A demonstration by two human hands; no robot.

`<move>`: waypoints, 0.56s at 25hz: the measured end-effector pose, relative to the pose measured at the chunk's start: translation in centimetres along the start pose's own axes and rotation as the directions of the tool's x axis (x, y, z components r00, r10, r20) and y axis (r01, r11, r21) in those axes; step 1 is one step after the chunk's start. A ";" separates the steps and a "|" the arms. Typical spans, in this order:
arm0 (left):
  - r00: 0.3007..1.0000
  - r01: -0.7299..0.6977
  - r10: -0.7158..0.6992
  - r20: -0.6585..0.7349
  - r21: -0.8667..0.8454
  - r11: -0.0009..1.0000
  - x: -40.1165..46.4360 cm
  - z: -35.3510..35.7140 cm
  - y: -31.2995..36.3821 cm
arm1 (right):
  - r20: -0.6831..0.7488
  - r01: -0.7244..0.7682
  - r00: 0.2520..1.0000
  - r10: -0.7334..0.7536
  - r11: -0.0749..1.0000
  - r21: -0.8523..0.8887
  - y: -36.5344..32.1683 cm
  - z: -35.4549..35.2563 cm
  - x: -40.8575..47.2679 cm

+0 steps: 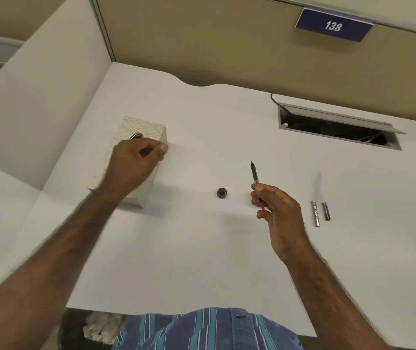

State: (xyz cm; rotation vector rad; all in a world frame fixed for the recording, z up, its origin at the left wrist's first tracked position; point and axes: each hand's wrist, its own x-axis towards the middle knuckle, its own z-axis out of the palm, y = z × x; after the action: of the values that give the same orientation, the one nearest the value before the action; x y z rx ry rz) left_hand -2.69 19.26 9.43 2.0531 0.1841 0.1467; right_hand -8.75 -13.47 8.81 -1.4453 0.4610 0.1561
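My right hand [280, 215] pinches a slim pen part [254, 173] between thumb and fingers. Its dark nib points up and away, and a red end shows below my fingers. My left hand [136, 162] hovers over a pale patterned tissue box [136, 125] at the left, fingers curled and thumb against the forefinger. I see nothing between them. A metal-ringed opening [136, 135] shows on the box top just beyond my knuckles. A small dark round pot [222, 192] sits on the white desk [201, 248] between my hands.
Two short metal pen pieces [315, 213] [326, 211] lie side by side right of my right hand, with a faint clear piece [319, 180] beyond them. An open cable hatch [338, 127] is at the back right. Partition walls close the back and left.
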 end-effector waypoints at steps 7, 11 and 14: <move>0.992 -0.106 0.126 0.005 0.575 0.811 4.8 -6.3 -6.7 | -0.001 0.002 1.000 -0.002 1.000 0.009 0.4 3.3 0.2; 0.989 -0.144 0.097 0.108 0.663 0.734 5.3 -5.8 -8.4 | 0.001 0.003 1.000 -0.003 1.000 -0.003 0.4 4.6 0.3; 0.985 -0.127 0.002 0.171 0.723 0.679 6.1 -5.4 -8.7 | 0.003 0.001 1.000 -0.001 1.000 -0.013 0.5 5.5 0.3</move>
State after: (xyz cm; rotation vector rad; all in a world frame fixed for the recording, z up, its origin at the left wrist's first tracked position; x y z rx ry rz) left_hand 1.72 29.19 4.45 2.8780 0.0696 -0.0681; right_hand -7.51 -8.10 8.52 -1.4575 0.4573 0.1608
